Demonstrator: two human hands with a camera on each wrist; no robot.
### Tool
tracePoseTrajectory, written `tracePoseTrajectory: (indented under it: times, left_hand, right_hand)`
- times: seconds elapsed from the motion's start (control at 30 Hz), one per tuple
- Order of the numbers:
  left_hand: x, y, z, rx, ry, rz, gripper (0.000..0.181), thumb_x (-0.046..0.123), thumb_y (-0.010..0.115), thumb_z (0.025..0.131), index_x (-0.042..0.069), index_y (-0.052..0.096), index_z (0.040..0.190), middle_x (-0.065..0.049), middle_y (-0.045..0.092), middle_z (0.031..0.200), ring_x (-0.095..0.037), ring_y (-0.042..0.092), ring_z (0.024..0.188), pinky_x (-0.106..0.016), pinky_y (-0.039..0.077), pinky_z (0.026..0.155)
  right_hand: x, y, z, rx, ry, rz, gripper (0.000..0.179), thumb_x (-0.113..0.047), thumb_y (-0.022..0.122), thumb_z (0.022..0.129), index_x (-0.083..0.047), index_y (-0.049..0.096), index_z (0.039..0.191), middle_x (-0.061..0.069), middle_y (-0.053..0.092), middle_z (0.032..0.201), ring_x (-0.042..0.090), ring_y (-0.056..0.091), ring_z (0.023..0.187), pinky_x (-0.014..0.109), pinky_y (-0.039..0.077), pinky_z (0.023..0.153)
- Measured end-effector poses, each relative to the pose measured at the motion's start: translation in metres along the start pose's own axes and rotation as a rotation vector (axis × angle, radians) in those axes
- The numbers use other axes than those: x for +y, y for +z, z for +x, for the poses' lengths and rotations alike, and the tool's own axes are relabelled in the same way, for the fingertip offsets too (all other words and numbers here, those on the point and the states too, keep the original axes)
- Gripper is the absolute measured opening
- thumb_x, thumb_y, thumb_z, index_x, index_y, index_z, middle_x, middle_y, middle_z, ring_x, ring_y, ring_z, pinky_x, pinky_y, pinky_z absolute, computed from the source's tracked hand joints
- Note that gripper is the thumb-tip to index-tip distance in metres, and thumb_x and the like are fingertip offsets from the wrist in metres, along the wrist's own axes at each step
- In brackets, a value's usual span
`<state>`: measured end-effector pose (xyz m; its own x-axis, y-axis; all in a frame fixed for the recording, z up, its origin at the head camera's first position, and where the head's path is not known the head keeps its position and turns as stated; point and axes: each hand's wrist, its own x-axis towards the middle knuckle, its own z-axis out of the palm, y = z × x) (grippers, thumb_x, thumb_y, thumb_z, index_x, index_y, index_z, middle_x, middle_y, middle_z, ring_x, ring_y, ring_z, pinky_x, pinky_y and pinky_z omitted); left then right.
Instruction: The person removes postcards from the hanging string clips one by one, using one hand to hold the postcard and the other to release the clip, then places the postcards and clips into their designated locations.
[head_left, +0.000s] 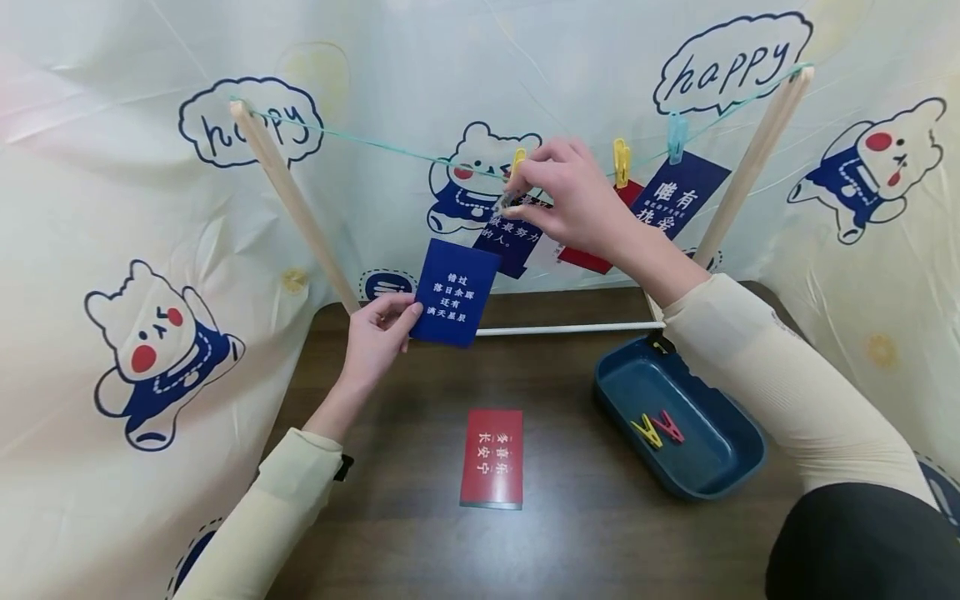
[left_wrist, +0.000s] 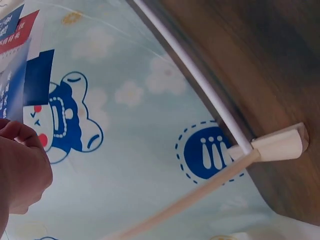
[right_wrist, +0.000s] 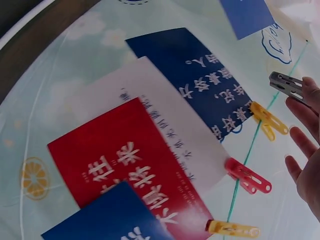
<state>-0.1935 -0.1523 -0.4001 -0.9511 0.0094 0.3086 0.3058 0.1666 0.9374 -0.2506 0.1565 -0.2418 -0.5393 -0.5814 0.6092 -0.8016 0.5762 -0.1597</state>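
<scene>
My left hand (head_left: 378,333) pinches the lower left edge of a blue card (head_left: 454,293) with white characters, holding it below the green string (head_left: 390,148). Between thumb and fingertips, my right hand (head_left: 577,200) grips a grey clothespin (right_wrist: 287,85) close to the string. Beside it on the string, a yellow clothespin (right_wrist: 267,119) holds another blue card (right_wrist: 192,75). Further along hang a white card (right_wrist: 175,135) on a red clothespin (right_wrist: 248,176), a red card (head_left: 588,260) on a yellow clothespin (head_left: 621,162), and a blue card (head_left: 678,196) on a light blue clothespin (head_left: 677,137).
Two wooden posts (head_left: 296,204) carry the string, with a white rod (head_left: 562,329) across the base. A red card (head_left: 491,458) lies on the brown table (head_left: 375,500). At the right, a dark blue tray (head_left: 731,408) contains a yellow clothespin (head_left: 647,432) and a red clothespin (head_left: 670,426).
</scene>
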Motion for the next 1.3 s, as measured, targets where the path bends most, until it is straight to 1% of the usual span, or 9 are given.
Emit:
tracePoseTrajectory:
  times: [0.13,0.23,0.37,0.43,0.6,0.8,1.03,1.17,1.3]
  left_hand:
    - [-0.004,0.003,-0.007,-0.042,-0.014,0.018,0.023,0.014,0.071,0.100,-0.002,0.072,0.117,-0.012,0.071,0.094,-0.013,0.049,0.049,-0.022,0.043,0.047]
    - [-0.007,0.007,-0.013,-0.068,-0.052,0.017,0.021,0.012,0.070,0.100,-0.002,0.071,0.115,-0.018,0.071,0.097,-0.015,0.050,0.047,-0.023,0.043,0.046]
    - [-0.014,0.011,-0.020,-0.101,-0.109,0.023,0.017,0.007,0.069,0.100,-0.005,0.069,0.111,-0.021,0.069,0.093,-0.014,0.049,0.046,-0.023,0.044,0.046]
    - [-0.018,0.013,-0.025,-0.120,-0.137,0.034,0.016,0.006,0.069,0.099,-0.007,0.068,0.110,-0.021,0.068,0.091,-0.013,0.050,0.046,-0.023,0.045,0.046]
    - [-0.027,0.017,-0.035,-0.178,-0.197,0.089,0.017,0.008,0.068,0.100,-0.005,0.067,0.109,-0.019,0.068,0.091,-0.012,0.051,0.047,-0.024,0.047,0.048]
    - [-0.038,0.025,-0.047,-0.243,-0.247,0.136,0.013,0.008,0.066,0.101,-0.004,0.068,0.106,-0.019,0.068,0.087,-0.013,0.054,0.047,-0.023,0.043,0.046]
    - [-0.048,0.032,-0.062,-0.305,-0.299,0.182,0.015,0.013,0.066,0.103,-0.002,0.068,0.108,-0.013,0.068,0.084,-0.021,0.058,0.049,-0.025,0.043,0.046]
    - [-0.058,0.036,-0.071,-0.326,-0.316,0.199,0.014,0.013,0.067,0.102,0.000,0.069,0.106,-0.009,0.069,0.080,-0.016,0.057,0.048,-0.024,0.043,0.046]
    - [-0.066,0.040,-0.081,-0.348,-0.344,0.208,0.010,0.012,0.068,0.100,0.002,0.070,0.102,-0.005,0.066,0.070,-0.013,0.056,0.046,-0.023,0.042,0.045]
  right_hand:
    - [0.002,0.002,-0.013,-0.034,0.031,-0.016,0.025,-0.022,0.084,0.090,-0.005,0.076,0.106,0.014,0.071,0.110,0.031,0.053,0.117,0.050,0.036,0.107]
    - [0.004,0.004,-0.024,-0.063,0.055,-0.022,0.028,-0.023,0.085,0.089,-0.005,0.076,0.109,0.014,0.071,0.110,0.031,0.054,0.118,0.050,0.037,0.105]
    - [0.009,0.009,-0.038,-0.099,0.088,-0.017,0.029,-0.024,0.085,0.089,-0.006,0.077,0.110,0.013,0.071,0.111,0.031,0.053,0.119,0.050,0.038,0.103]
    - [0.011,0.012,-0.044,-0.116,0.098,-0.016,0.029,-0.025,0.085,0.089,-0.007,0.077,0.110,0.012,0.071,0.111,0.030,0.053,0.119,0.051,0.038,0.105]
    - [0.016,0.017,-0.059,-0.159,0.122,-0.012,0.031,-0.026,0.084,0.089,-0.008,0.076,0.113,0.011,0.070,0.112,0.029,0.054,0.117,0.051,0.041,0.104]
    - [0.020,0.026,-0.078,-0.222,0.162,0.012,0.035,-0.026,0.085,0.088,-0.008,0.076,0.116,0.012,0.072,0.115,0.029,0.056,0.117,0.051,0.044,0.102]
    - [0.025,0.035,-0.101,-0.283,0.157,0.030,0.035,-0.027,0.085,0.089,-0.009,0.075,0.118,0.010,0.072,0.115,0.028,0.059,0.114,0.050,0.047,0.101]
    - [0.029,0.041,-0.116,-0.324,0.169,0.026,0.036,-0.026,0.085,0.088,-0.009,0.074,0.118,0.011,0.072,0.116,0.029,0.060,0.114,0.052,0.049,0.100]
    - [0.033,0.046,-0.133,-0.363,0.206,0.034,0.036,-0.027,0.083,0.089,-0.009,0.074,0.119,0.011,0.072,0.117,0.030,0.060,0.114,0.052,0.050,0.097]
